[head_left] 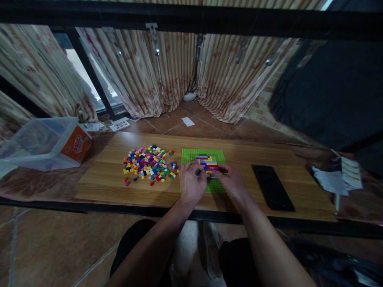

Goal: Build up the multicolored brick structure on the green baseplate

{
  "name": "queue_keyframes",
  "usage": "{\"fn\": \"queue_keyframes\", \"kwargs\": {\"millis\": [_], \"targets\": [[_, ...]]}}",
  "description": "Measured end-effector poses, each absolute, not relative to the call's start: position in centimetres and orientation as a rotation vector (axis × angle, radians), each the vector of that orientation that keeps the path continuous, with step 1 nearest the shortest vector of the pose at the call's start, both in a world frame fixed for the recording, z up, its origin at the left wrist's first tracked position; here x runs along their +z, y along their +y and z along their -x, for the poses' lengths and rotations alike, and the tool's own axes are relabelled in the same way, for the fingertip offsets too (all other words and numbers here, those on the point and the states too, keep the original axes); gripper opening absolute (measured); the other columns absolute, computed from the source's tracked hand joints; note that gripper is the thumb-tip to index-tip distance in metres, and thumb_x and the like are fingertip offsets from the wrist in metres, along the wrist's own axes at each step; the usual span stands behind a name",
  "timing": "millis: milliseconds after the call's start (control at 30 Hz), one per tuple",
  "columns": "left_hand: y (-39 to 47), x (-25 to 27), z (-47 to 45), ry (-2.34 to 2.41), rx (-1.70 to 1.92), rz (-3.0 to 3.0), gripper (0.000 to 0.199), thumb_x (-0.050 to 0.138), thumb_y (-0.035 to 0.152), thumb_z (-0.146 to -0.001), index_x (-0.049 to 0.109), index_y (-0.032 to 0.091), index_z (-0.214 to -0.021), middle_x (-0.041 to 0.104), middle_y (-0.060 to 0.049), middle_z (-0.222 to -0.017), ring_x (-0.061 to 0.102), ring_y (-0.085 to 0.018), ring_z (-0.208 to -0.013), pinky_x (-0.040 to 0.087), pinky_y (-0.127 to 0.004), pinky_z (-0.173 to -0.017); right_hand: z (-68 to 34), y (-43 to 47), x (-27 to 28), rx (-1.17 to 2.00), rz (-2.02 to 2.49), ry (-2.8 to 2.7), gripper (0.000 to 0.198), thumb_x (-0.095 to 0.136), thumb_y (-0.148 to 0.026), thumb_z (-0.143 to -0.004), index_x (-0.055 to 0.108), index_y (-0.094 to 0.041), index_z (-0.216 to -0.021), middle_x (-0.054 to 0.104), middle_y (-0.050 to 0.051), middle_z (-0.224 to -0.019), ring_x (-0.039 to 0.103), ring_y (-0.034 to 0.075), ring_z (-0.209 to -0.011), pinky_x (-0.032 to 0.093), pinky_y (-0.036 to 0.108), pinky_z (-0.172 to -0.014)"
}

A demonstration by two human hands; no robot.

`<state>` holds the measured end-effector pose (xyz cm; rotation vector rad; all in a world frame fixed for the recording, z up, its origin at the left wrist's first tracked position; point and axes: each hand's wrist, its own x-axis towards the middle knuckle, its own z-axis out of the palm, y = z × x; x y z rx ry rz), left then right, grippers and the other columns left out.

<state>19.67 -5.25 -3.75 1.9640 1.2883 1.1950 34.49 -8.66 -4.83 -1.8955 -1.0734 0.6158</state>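
Note:
A green studded baseplate (187, 154) lies on the wooden board, with a block of colourful toy bricks (206, 160) built up on it in rows. My left hand (191, 183) is over the plate's left side, thumb and fingers pinched together at the build's near left corner. Something small and dark shows between those fingers, too small to make out. From the right, my right hand (231, 181) reaches over the plate, its fingertips closed against the build's near right edge. Both hands partly hide the build. Left of the plate spreads a pile of loose toy bricks (149, 162).
A black phone-like slab (273, 187) lies on the wooden board (101, 175) to the right. At the far left stands a clear plastic bin (42, 139) with an orange label. Papers (330, 180) lie at the far right. Curtains hang behind the table.

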Motion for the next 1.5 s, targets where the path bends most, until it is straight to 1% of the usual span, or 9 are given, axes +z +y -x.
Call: {"fn": "queue_keyframes", "kwargs": {"millis": [200, 600, 700, 800, 867, 933, 1067, 1267, 1500], "targets": [[-4.8, -4.3, -20.1, 1.386, 1.228, -1.82, 0.014, 0.071, 0.014, -0.07, 0.064, 0.018, -0.08, 0.062, -0.007, -0.101, 0.058, -0.024, -0.104, 0.045, -0.043, -0.098, -34.6, -8.6, -5.7, 0.631, 1.835, -1.077, 0.037, 0.066, -0.043, -0.073, 0.07, -0.018, -0.101, 0.075, 0.009, -0.096, 0.069, 0.024, -0.083, 0.053, 0.037, -0.075], [-4.5, -4.4, -20.4, 1.371, 1.175, -1.793, 0.015, 0.07, 0.011, -0.068, 0.061, 0.019, -0.078, 0.063, -0.004, -0.095, 0.059, -0.022, -0.098, 0.046, -0.04, -0.095, -34.3, -8.6, -6.0, 0.657, 1.784, -1.03, 0.038, 0.065, -0.043, -0.073, 0.07, -0.017, -0.1, 0.074, 0.009, -0.093, 0.068, 0.022, -0.08, 0.053, 0.036, -0.073], [-4.5, -4.4, -20.3, 1.361, 1.155, -1.796, 0.015, 0.07, 0.013, -0.07, 0.062, 0.019, -0.08, 0.063, -0.005, -0.095, 0.059, -0.022, -0.099, 0.046, -0.04, -0.095, -34.4, -8.7, -5.8, 0.667, 1.808, -1.04, 0.04, 0.066, -0.046, -0.072, 0.07, -0.018, -0.1, 0.074, 0.009, -0.094, 0.067, 0.022, -0.078, 0.053, 0.036, -0.071], [-4.3, -4.1, -19.9, 1.302, 1.18, -1.812, 0.008, 0.066, 0.015, -0.076, 0.063, 0.018, -0.083, 0.065, -0.006, -0.096, 0.059, -0.021, -0.1, 0.046, -0.039, -0.096, -34.6, -8.8, -5.1, 0.738, 1.806, -0.988, 0.042, 0.065, -0.051, -0.072, 0.071, -0.018, -0.098, 0.075, 0.009, -0.094, 0.066, 0.02, -0.071, 0.052, 0.033, -0.064], [-4.0, -3.9, -19.5, 1.297, 1.201, -1.79, 0.004, 0.061, 0.015, -0.081, 0.064, 0.018, -0.083, 0.065, -0.006, -0.093, 0.06, -0.021, -0.098, 0.047, -0.037, -0.094, -34.6, -8.9, -4.5, 0.777, 1.792, -0.896, 0.043, 0.061, -0.054, -0.075, 0.071, -0.018, -0.095, 0.075, 0.008, -0.089, 0.065, 0.019, -0.066, 0.05, 0.03, -0.058], [-3.5, -3.6, -19.0, 1.331, 1.197, -1.722, 0.007, 0.058, 0.016, -0.083, 0.065, 0.017, -0.084, 0.065, -0.006, -0.091, 0.062, -0.02, -0.093, 0.05, -0.034, -0.087, -34.6, -8.8, -4.1, 0.76, 1.793, -0.827, 0.044, 0.057, -0.056, -0.077, 0.071, -0.017, -0.09, 0.074, 0.008, -0.082, 0.064, 0.018, -0.06, 0.047, 0.029, -0.053], [-2.4, -3.3, -18.2, 1.36, 1.183, -1.556, 0.01, 0.058, 0.015, -0.083, 0.066, 0.016, -0.089, 0.065, -0.007, -0.095, 0.063, -0.017, -0.082, 0.052, -0.03, -0.074, -34.4, -8.7, -3.6, 0.644, 1.828, -0.856, 0.045, 0.054, -0.057, -0.078, 0.07, -0.016, -0.085, 0.072, 0.007, -0.07, 0.062, 0.019, -0.055, 0.045, 0.029, -0.051], [-1.7, -3.4, -17.4, 1.348, 1.193, -1.461, 0.012, 0.058, 0.017, -0.083, 0.066, 0.015, -0.092, 0.068, -0.008, -0.097, 0.064, -0.017, -0.082, 0.053, -0.03, -0.075, -34.1, -8.5, -3.2, 0.493, 1.876, -0.927, 0.04, 0.053, -0.051, -0.08, 0.072, -0.017, -0.086, 0.075, 0.01, -0.079, 0.065, 0.02, -0.059, 0.047, 0.03, -0.055], [-1.4, -3.5, -16.5, 1.377, 1.256, -1.477, 0.015, 0.059, 0.014, -0.082, 0.066, 0.017, -0.095, 0.069, -0.006, -0.093, 0.065, -0.016, -0.078, 0.053, -0.029, -0.072, -34.3, -8.4, -3.4, 0.471, 1.91, -0.902, 0.043, 0.058, -0.052, -0.077, 0.074, -0.015, -0.092, 0.075, 0.01, -0.076, 0.067, 0.022, -0.059, 0.048, 0.032, -0.056]]}}
